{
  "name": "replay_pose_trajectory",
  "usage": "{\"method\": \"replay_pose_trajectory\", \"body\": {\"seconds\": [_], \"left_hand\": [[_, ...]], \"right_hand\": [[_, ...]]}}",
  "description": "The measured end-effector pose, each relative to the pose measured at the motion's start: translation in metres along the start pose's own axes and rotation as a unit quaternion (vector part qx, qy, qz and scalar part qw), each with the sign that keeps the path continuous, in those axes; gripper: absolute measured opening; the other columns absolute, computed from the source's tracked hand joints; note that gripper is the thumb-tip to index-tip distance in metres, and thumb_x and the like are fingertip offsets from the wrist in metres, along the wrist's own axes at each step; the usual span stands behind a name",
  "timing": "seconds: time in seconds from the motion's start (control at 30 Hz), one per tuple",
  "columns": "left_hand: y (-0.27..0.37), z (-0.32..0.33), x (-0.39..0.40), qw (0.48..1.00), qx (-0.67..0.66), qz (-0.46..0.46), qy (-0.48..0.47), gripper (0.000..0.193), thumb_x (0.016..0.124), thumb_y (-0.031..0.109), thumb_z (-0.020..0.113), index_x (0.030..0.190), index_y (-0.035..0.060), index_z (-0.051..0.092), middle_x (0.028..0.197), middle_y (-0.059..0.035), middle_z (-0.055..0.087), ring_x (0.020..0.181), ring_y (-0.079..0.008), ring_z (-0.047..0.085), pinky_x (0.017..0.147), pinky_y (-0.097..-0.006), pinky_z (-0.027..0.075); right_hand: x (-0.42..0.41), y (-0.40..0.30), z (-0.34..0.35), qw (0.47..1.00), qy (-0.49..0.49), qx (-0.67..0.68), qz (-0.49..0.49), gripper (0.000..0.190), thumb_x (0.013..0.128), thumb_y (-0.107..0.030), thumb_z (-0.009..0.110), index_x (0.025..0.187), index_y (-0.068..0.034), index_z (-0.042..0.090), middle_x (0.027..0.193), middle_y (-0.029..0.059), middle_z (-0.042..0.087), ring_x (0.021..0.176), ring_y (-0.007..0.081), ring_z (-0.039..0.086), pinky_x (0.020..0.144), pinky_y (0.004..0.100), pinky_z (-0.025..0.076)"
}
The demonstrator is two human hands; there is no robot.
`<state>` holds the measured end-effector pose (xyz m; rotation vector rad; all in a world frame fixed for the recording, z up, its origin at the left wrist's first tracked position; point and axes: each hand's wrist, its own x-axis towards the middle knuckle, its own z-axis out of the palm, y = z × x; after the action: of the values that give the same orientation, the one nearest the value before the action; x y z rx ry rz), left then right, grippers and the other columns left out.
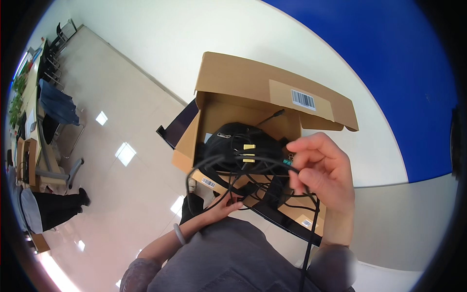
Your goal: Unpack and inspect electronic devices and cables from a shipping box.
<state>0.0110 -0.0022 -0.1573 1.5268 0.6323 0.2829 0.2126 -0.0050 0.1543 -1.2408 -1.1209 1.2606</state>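
Note:
My right hand is raised at the right of the box, its thumb and fingers closed on a black cable that loops across the view. Lower down, my left hand grips part of the black cables near my body. Behind the loops lies a black fabric bag with a zip pull, in an open cardboard box. Two yellow clips show on the dark bundle. One cable end with a black plug sticks up inside the box. A small teal item is beside my right fingers.
Under the box are more cardboard and a black flat bar or frame. A white wall rises behind. Far left, a person in dark trousers is near desks, with a chair bearing a blue jacket.

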Motion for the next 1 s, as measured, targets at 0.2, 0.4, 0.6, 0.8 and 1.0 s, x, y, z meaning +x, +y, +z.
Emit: {"method": "replay_pose_trajectory", "body": {"seconds": [0.2, 0.4, 0.6, 0.8, 1.0], "left_hand": [[0.006, 0.002, 0.008, 0.965, -0.238, -0.108, -0.01, 0.034, 0.101, 0.028, 0.043, 0.087, 0.0039, 0.062, 0.087, -0.0017, 0.063, 0.082, -0.0105, 0.053, 0.075, -0.0252, 0.043], [0.018, 0.006, 0.003, 0.913, -0.385, -0.119, -0.061, 0.031, 0.097, 0.025, 0.042, 0.087, 0.0051, 0.063, 0.088, -0.0051, 0.063, 0.083, -0.0119, 0.055, 0.074, -0.0233, 0.041], [0.019, -0.004, 0.005, 0.841, -0.5, -0.097, -0.183, 0.014, 0.09, 0.016, 0.048, 0.09, 0.0069, 0.059, 0.084, -0.0054, 0.06, 0.082, -0.0148, 0.053, 0.072, -0.0254, 0.04], [0.016, -0.007, 0.0, 0.839, -0.501, -0.192, -0.095, 0.015, 0.093, 0.021, 0.045, 0.087, 0.0114, 0.056, 0.064, -0.0001, 0.042, 0.063, -0.013, 0.042, 0.065, -0.0277, 0.037], [0.015, -0.02, -0.004, 0.957, -0.229, -0.146, -0.103, 0.035, 0.102, 0.034, 0.032, 0.108, 0.0078, 0.055, 0.061, 0.0043, 0.034, 0.056, -0.0088, 0.033, 0.058, -0.0259, 0.032]], "right_hand": [[-0.027, 0.009, -0.019, 0.975, -0.044, -0.168, -0.138, 0.037, 0.085, 0.005, 0.054, 0.122, 0.0, 0.056, 0.118, 0.0149, 0.06, 0.093, 0.0169, 0.059, 0.073, 0.0265, 0.047], [-0.122, 0.082, -0.081, 0.962, 0.226, -0.147, 0.05, 0.018, 0.089, -0.003, 0.052, 0.101, 0.0, 0.064, 0.095, 0.0067, 0.065, 0.081, 0.0136, 0.061, 0.066, 0.024, 0.046], [-0.145, 0.192, -0.034, 0.963, 0.108, -0.074, 0.235, 0.014, 0.09, -0.001, 0.055, 0.099, 0.001, 0.065, 0.09, 0.007, 0.067, 0.079, 0.0131, 0.063, 0.065, 0.025, 0.049], [-0.139, 0.269, -0.044, 0.868, 0.445, -0.221, -0.003, 0.006, 0.086, 0.002, 0.059, 0.089, -0.003, 0.057, 0.08, 0.0036, 0.056, 0.072, 0.0119, 0.053, 0.066, 0.0245, 0.043], [-0.093, 0.216, -0.062, 0.762, 0.511, -0.397, -0.015, 0.027, 0.086, -0.01, 0.066, 0.107, -0.002, 0.053, 0.104, 0.0121, 0.053, 0.09, 0.0239, 0.055, 0.075, 0.0325, 0.047]]}}
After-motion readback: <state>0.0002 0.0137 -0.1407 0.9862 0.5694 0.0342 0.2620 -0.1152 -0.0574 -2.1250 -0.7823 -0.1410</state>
